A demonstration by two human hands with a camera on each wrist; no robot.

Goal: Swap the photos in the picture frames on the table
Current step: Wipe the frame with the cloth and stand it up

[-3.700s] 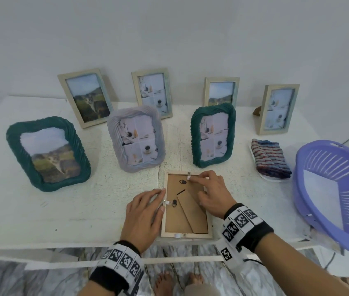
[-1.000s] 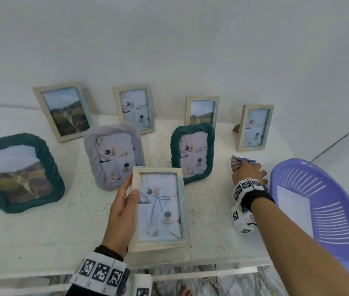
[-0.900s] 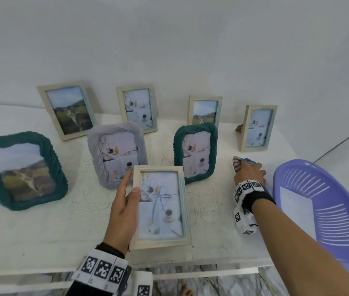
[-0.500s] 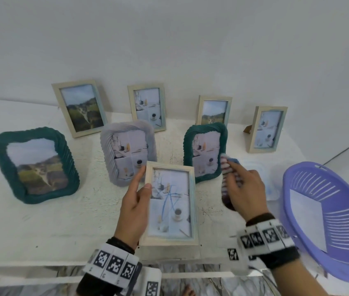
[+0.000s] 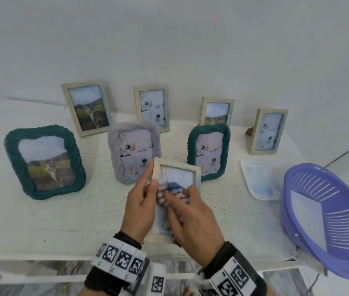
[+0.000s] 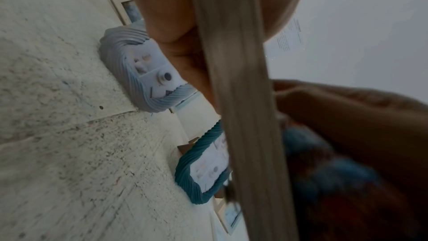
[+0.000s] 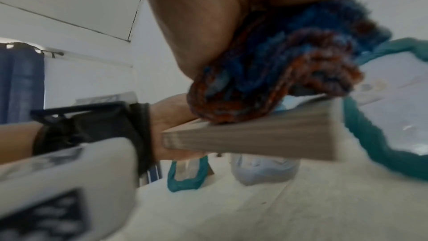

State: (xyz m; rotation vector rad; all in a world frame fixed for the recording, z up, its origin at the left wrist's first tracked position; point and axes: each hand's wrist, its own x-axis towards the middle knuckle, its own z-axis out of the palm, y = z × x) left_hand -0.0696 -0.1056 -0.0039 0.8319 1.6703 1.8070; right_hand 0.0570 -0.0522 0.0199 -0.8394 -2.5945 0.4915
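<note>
A light wooden picture frame (image 5: 176, 169) with a desk photo is tilted up off the white table (image 5: 41, 221), face toward me. My left hand (image 5: 145, 189) grips its left edge, thumb on the front. My right hand (image 5: 182, 208) holds a bunched blue, red and white striped cloth (image 5: 174, 190) and presses it on the frame's glass. The right wrist view shows the cloth (image 7: 289, 65) against the frame (image 7: 254, 138). In the left wrist view the frame's edge (image 6: 243, 98) runs between my fingers. The lower half of the photo is hidden by my hands.
A grey ribbed frame (image 5: 133, 150) and a green ribbed frame (image 5: 208, 151) stand just behind the held frame. Another green frame (image 5: 43, 161) stands at the left, and several wooden frames line the wall. At the right lie a pale tray (image 5: 259, 180) and a purple basket (image 5: 329, 221).
The frame was turned from face down to face up in my left hand. My right hand took the striped cloth off the pale tray and brought it onto the glass.
</note>
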